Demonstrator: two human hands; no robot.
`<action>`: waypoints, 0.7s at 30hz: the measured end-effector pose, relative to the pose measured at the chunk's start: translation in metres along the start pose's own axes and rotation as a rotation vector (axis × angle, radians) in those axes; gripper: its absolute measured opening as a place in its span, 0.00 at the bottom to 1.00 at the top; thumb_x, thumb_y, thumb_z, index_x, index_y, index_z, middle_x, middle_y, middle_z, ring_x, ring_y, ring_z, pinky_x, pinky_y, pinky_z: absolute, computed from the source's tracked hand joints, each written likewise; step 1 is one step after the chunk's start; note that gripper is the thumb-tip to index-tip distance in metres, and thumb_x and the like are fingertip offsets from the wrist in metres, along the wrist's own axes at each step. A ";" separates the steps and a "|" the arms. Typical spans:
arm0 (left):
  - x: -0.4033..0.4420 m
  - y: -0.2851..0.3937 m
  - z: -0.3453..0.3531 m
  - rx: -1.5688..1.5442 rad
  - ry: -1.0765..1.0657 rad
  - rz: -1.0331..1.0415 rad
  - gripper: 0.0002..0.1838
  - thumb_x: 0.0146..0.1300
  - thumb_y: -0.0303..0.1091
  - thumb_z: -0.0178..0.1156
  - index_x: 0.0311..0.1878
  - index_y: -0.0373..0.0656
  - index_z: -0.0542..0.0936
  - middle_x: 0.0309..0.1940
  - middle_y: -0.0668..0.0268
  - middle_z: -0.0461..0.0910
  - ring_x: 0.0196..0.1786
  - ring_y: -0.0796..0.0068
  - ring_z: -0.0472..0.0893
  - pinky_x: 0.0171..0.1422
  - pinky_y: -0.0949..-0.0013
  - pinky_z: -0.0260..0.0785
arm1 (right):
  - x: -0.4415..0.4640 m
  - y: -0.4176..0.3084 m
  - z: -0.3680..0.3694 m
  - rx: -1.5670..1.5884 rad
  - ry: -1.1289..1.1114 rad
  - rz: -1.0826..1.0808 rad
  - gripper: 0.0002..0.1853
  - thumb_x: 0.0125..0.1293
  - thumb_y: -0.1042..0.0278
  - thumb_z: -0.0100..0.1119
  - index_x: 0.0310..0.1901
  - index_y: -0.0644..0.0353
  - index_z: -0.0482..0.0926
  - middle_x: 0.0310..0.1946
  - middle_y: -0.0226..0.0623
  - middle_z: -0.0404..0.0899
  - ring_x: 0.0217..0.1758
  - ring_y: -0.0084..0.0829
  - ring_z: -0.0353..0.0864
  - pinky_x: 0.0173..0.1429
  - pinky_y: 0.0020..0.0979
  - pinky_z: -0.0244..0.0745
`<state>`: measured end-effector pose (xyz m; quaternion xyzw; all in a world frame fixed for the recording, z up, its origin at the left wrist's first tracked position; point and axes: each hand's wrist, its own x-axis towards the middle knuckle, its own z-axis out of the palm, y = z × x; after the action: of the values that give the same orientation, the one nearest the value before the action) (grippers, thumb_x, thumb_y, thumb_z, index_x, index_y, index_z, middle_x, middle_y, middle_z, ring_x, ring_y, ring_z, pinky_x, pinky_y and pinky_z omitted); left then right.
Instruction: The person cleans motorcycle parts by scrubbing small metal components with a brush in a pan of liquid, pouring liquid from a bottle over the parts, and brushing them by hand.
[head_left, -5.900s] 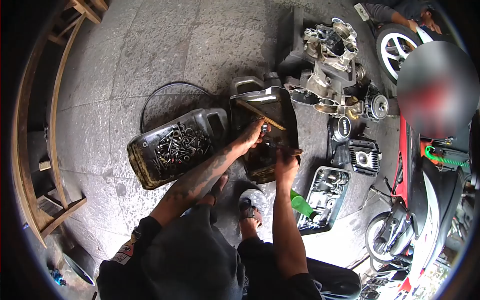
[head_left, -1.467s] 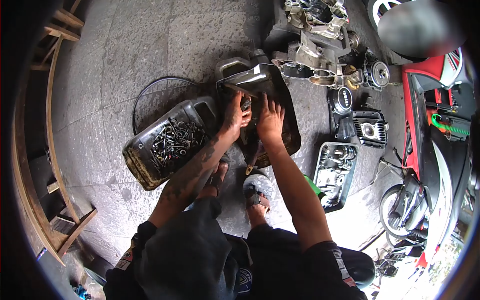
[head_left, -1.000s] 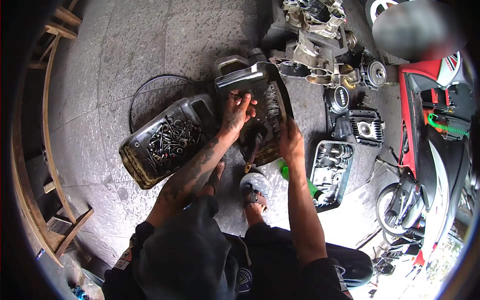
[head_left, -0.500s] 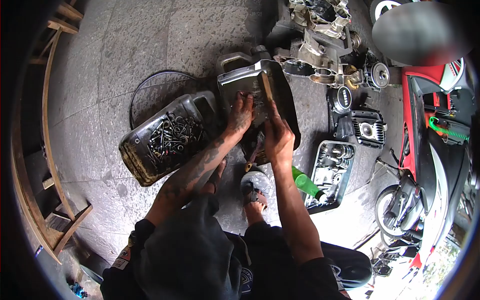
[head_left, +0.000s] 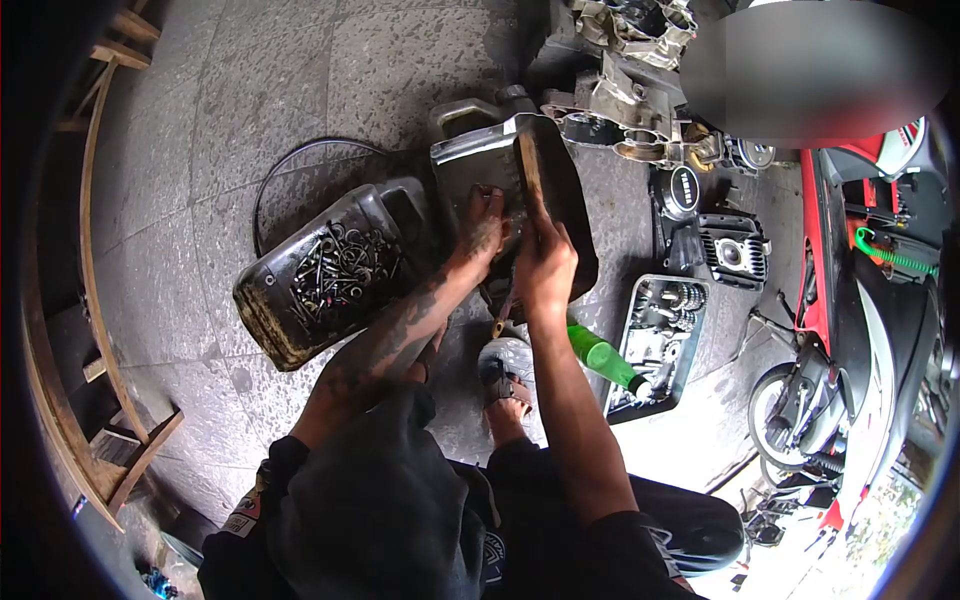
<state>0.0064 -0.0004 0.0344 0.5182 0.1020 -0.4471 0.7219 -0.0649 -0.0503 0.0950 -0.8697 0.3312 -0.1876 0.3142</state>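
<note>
My right hand is wrapped round a long, flat wooden stick, which slants up over the cut-open dark jerrycan. Beside it, my left hand reaches into the same jerrycan with its fingers curled; whatever they hold is hidden. A second wooden handle pokes out at the jerrycan's near edge, above my sandalled foot. To the left lies another cut jerrycan, filled with bolts and small metal parts.
Right of my forearm, a green bottle leans by a tray of engine parts. Engine casings and a finned cylinder lie beyond. A red and white motorcycle is at the right, near a blurred person. A wooden frame stands at the left.
My right hand has shifted slightly left and up with the wooden stick. The fingers of my left hand, straighter before, are now more curled.
</note>
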 end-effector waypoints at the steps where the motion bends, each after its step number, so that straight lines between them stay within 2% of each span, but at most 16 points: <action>1: -0.003 -0.002 0.002 0.006 0.023 0.023 0.08 0.69 0.46 0.45 0.44 0.55 0.65 0.22 0.76 0.66 0.17 0.87 0.63 0.16 0.82 0.50 | 0.010 0.008 0.007 -0.003 -0.002 -0.024 0.22 0.59 0.74 0.51 0.57 0.54 0.72 0.32 0.57 0.75 0.34 0.53 0.77 0.37 0.43 0.72; 4: 0.001 -0.005 -0.003 -0.009 0.013 0.068 0.08 0.70 0.45 0.44 0.44 0.55 0.65 0.21 0.76 0.65 0.17 0.87 0.63 0.16 0.82 0.49 | 0.025 0.009 0.007 -0.033 0.028 -0.146 0.22 0.59 0.74 0.50 0.57 0.55 0.72 0.32 0.56 0.76 0.36 0.53 0.77 0.39 0.43 0.72; 6: 0.008 -0.002 -0.009 -0.049 -0.001 0.090 0.08 0.70 0.45 0.44 0.44 0.55 0.65 0.20 0.76 0.65 0.17 0.87 0.63 0.15 0.82 0.48 | 0.014 -0.009 -0.015 0.024 -0.046 0.038 0.22 0.58 0.75 0.50 0.57 0.57 0.71 0.33 0.55 0.76 0.36 0.53 0.77 0.41 0.43 0.73; 8: 0.006 0.005 -0.007 -0.071 0.017 0.039 0.08 0.70 0.45 0.45 0.43 0.54 0.65 0.20 0.76 0.65 0.16 0.87 0.63 0.15 0.82 0.48 | -0.002 -0.006 -0.017 0.110 0.005 -0.081 0.23 0.59 0.75 0.50 0.58 0.54 0.71 0.34 0.56 0.76 0.36 0.53 0.77 0.42 0.44 0.72; 10: -0.001 0.004 -0.001 -0.035 0.004 0.051 0.08 0.70 0.45 0.45 0.43 0.54 0.65 0.20 0.76 0.64 0.16 0.87 0.62 0.14 0.83 0.47 | -0.005 -0.004 -0.009 -0.016 -0.034 0.042 0.23 0.59 0.75 0.50 0.58 0.54 0.72 0.33 0.56 0.76 0.36 0.54 0.77 0.41 0.44 0.72; 11: -0.005 0.001 0.003 -0.004 -0.001 0.069 0.08 0.69 0.45 0.45 0.43 0.54 0.65 0.19 0.76 0.64 0.15 0.87 0.62 0.14 0.83 0.46 | 0.004 -0.001 -0.005 -0.087 -0.050 0.093 0.23 0.59 0.75 0.50 0.58 0.50 0.72 0.35 0.53 0.77 0.37 0.50 0.78 0.41 0.40 0.73; 14: -0.006 -0.004 0.005 0.014 -0.004 0.027 0.09 0.69 0.46 0.46 0.44 0.54 0.65 0.19 0.76 0.65 0.15 0.87 0.62 0.14 0.82 0.47 | 0.022 0.018 0.006 -0.041 -0.031 0.019 0.22 0.60 0.72 0.50 0.58 0.48 0.72 0.36 0.53 0.78 0.39 0.50 0.78 0.42 0.40 0.72; 16: 0.004 -0.003 -0.003 0.018 0.007 0.057 0.09 0.69 0.46 0.46 0.44 0.55 0.65 0.19 0.76 0.65 0.15 0.87 0.62 0.13 0.82 0.48 | 0.018 -0.001 -0.013 -0.055 -0.051 0.054 0.22 0.58 0.74 0.51 0.57 0.55 0.72 0.33 0.54 0.77 0.36 0.53 0.78 0.41 0.42 0.73; 17: 0.008 -0.001 -0.006 -0.014 0.022 0.057 0.09 0.68 0.46 0.47 0.44 0.55 0.65 0.19 0.76 0.65 0.15 0.87 0.62 0.13 0.82 0.49 | 0.009 -0.003 -0.019 0.099 0.011 -0.032 0.23 0.58 0.77 0.51 0.57 0.55 0.73 0.32 0.55 0.76 0.36 0.52 0.78 0.40 0.42 0.74; 18: 0.008 0.003 -0.006 -0.045 0.034 0.054 0.08 0.68 0.46 0.47 0.44 0.55 0.66 0.19 0.76 0.66 0.15 0.87 0.63 0.13 0.82 0.49 | 0.003 -0.009 -0.025 0.105 -0.008 -0.045 0.24 0.57 0.79 0.50 0.57 0.54 0.72 0.32 0.57 0.76 0.36 0.52 0.78 0.40 0.41 0.73; 21: -0.003 0.002 0.004 -0.007 -0.006 0.016 0.09 0.69 0.46 0.46 0.46 0.56 0.65 0.19 0.76 0.65 0.15 0.86 0.63 0.13 0.82 0.49 | 0.001 -0.002 -0.010 0.020 -0.006 0.019 0.22 0.58 0.76 0.51 0.56 0.54 0.73 0.31 0.57 0.75 0.35 0.53 0.77 0.39 0.44 0.72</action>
<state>0.0044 -0.0024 0.0393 0.5152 0.0972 -0.4424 0.7276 -0.0691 -0.0538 0.1041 -0.8640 0.3364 -0.1854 0.3256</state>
